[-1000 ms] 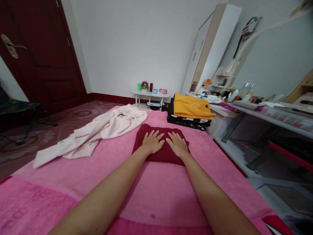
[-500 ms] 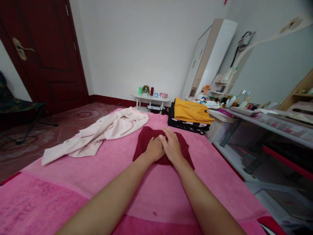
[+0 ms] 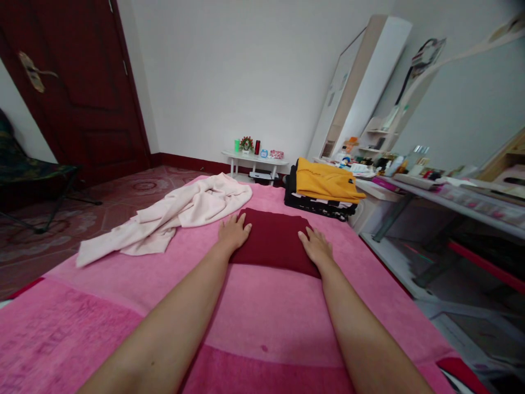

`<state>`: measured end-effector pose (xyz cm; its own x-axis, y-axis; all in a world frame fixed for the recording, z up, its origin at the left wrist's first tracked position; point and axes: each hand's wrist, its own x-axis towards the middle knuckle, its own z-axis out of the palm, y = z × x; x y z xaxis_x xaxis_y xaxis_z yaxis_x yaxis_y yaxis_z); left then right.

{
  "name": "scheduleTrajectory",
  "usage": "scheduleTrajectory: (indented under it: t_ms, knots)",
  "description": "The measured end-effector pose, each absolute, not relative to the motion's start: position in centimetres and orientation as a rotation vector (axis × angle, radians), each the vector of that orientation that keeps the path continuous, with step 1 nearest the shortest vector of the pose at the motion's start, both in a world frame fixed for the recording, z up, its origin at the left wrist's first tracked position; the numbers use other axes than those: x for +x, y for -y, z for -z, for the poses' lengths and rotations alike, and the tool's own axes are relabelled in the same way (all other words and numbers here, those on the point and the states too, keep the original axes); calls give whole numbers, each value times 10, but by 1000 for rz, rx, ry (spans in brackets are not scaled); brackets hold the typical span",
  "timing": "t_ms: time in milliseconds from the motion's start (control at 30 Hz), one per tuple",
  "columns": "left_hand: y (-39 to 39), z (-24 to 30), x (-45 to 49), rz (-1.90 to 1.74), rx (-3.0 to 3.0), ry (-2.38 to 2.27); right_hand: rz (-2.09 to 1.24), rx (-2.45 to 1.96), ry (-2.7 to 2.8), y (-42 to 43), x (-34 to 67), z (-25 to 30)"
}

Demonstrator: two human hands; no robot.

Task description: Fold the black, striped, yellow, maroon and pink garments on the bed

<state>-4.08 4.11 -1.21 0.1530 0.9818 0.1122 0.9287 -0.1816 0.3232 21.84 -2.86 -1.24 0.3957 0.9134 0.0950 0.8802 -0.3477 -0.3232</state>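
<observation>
A folded dark red garment (image 3: 274,239) lies on the pink bed cover (image 3: 254,323) ahead of me. My left hand (image 3: 233,232) rests flat at its left edge, fingers stretched out. At the garment's right edge my right hand (image 3: 315,245) also lies flat with fingers extended. Neither hand holds anything.
A crumpled pale pink garment (image 3: 176,213) lies on the bed to the left. A folded stack with a yellow garment (image 3: 324,187) on top sits at the far right corner. Beyond are a small white table (image 3: 254,161), a cluttered desk (image 3: 430,183) at right, and a dark red door (image 3: 74,93).
My hands were together on the middle of the red garment; now they have slid apart to its left and right edges, and the garment lies flatter.
</observation>
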Motion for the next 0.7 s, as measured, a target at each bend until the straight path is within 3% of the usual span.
scheduleTrajectory:
  t_ms: [133, 233, 333, 533, 700]
  knots:
    - [-17, -7, -9, -683, 2364, -1961, 61, -2060, 1628, 31, 181, -3]
    - [-7, -11, 15, -684, 2578, -1612, -115, -1823, 1863, 27, 161, -6]
    - [-13, -2, 15, -447, 2526, -1473, -296, -1898, 1933, 23, 168, 2]
    - [-28, 8, -9, -412, 2267, -1808, -214, -2256, 1665, 23, 203, 14]
    - [-11, 2, 16, -460, 2419, -1546, -143, -1928, 1872, 25, 175, 9]
